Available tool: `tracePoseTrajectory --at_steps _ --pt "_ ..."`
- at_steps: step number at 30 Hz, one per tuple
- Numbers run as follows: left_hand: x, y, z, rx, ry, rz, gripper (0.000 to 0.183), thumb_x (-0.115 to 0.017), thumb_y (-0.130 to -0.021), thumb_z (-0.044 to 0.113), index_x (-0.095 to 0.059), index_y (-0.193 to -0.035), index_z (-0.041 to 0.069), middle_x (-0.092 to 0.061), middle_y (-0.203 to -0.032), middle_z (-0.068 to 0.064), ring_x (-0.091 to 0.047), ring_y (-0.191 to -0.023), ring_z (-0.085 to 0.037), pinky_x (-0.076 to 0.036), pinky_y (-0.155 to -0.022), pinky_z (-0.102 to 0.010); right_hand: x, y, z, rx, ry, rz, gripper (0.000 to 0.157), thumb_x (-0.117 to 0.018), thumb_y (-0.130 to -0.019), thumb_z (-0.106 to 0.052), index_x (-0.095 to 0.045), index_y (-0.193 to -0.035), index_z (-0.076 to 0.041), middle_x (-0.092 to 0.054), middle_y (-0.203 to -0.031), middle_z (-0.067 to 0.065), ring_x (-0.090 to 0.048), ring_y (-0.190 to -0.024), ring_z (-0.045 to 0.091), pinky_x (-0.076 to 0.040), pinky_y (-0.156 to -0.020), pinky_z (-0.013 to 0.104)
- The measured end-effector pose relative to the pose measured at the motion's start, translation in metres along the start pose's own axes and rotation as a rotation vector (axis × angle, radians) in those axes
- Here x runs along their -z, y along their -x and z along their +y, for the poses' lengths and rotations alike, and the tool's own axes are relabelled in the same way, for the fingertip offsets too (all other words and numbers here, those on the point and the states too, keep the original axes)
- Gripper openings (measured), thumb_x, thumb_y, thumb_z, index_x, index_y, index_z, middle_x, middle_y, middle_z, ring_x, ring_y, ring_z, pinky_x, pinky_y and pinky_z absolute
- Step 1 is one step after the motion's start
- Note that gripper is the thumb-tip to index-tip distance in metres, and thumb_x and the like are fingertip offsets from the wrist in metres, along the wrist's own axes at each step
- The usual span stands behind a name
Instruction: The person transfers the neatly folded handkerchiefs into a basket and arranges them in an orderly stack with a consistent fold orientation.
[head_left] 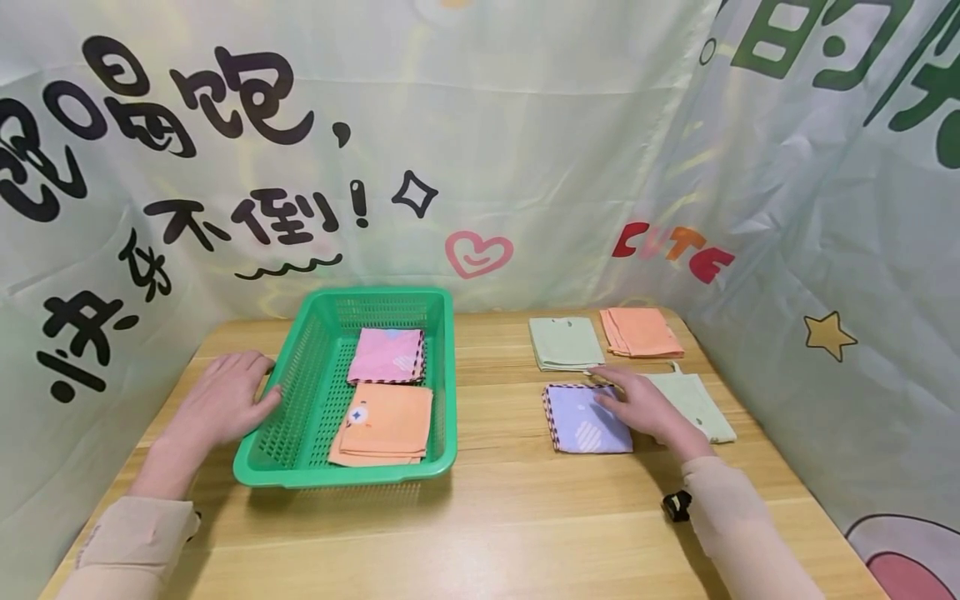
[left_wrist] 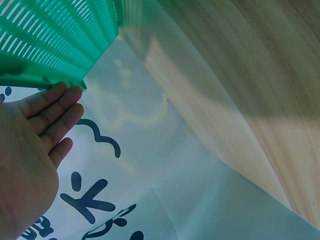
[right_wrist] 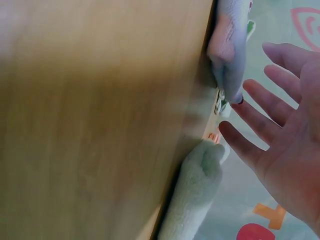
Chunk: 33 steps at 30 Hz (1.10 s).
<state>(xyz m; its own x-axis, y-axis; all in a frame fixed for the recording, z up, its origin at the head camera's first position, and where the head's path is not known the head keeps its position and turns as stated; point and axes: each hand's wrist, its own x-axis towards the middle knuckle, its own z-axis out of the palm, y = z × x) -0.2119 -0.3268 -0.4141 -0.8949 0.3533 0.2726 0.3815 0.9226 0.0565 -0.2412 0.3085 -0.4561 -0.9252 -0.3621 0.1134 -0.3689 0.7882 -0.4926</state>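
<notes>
My left hand (head_left: 228,396) is at the left rim of a green plastic basket (head_left: 444,392), its fingers straight against the outside in the left wrist view. Inside the basket, a pink folded cloth (head_left: 386,354) lies behind an orange folded cloth (head_left: 390,421). Over the right edge of a purple folded cloth (head_left: 581,421) reaches my right hand (head_left: 645,400), fingers spread and nothing gripped. Partly covered by that hand and wrist, a pale green folded cloth (head_left: 697,408) lies to the right; its thick folded edge (right_wrist: 195,192) shows in the right wrist view.
Another pale green folded cloth (head_left: 566,343) and an orange folded cloth (head_left: 641,332) lie along the back of the wooden table (head_left: 510,533). A printed white curtain (head_left: 525,150) stands around the table's back and sides.
</notes>
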Motion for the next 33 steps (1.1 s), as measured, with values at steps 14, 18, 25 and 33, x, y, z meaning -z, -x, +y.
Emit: tracePoseTrajectory --at_steps 14,18,25,33 --pt "-0.0018 0.0002 -0.0013 0.007 0.003 -0.001 0.044 -0.058 -0.098 0.028 -0.059 -0.122 -0.009 -0.061 -0.122 -0.027 -0.054 -0.119 -0.047 -0.036 -0.108 -0.064 -0.0005 0.0015 0.0084 0.024 0.028 -0.076 0.046 -0.069 -0.099 -0.010 -0.061 -0.144 -0.003 -0.056 -0.145 0.026 -0.051 -0.135 0.048 -0.044 -0.109 0.066" --pt "-0.0021 0.0005 -0.0016 0.008 0.004 0.001 0.045 -0.058 -0.098 0.028 -0.059 -0.123 -0.009 -0.062 -0.122 -0.027 -0.054 -0.119 -0.047 -0.036 -0.108 -0.064 -0.0010 0.0003 0.0085 0.014 0.042 -0.088 0.043 -0.070 -0.098 -0.011 -0.064 -0.141 -0.007 -0.057 -0.144 0.025 -0.052 -0.134 0.048 -0.044 -0.108 0.066" --pt "-0.0020 0.0002 -0.0017 0.010 0.010 0.001 0.045 -0.058 -0.098 0.029 -0.059 -0.123 -0.009 -0.062 -0.123 -0.027 -0.053 -0.120 -0.048 -0.036 -0.108 -0.064 -0.0014 -0.0024 0.0080 -0.009 0.039 -0.103 0.041 -0.071 -0.098 -0.010 -0.067 -0.138 -0.010 -0.058 -0.142 0.025 -0.052 -0.133 0.049 -0.044 -0.108 0.066" --pt "-0.0016 0.0006 -0.0015 0.005 0.011 0.004 0.044 -0.058 -0.098 0.028 -0.060 -0.122 -0.009 -0.062 -0.121 -0.026 -0.054 -0.119 -0.047 -0.036 -0.107 -0.063 -0.0018 -0.0044 0.0081 -0.006 0.006 -0.105 0.038 -0.072 -0.097 -0.008 -0.070 -0.135 -0.011 -0.060 -0.139 0.024 -0.054 -0.130 0.047 -0.046 -0.106 0.065"
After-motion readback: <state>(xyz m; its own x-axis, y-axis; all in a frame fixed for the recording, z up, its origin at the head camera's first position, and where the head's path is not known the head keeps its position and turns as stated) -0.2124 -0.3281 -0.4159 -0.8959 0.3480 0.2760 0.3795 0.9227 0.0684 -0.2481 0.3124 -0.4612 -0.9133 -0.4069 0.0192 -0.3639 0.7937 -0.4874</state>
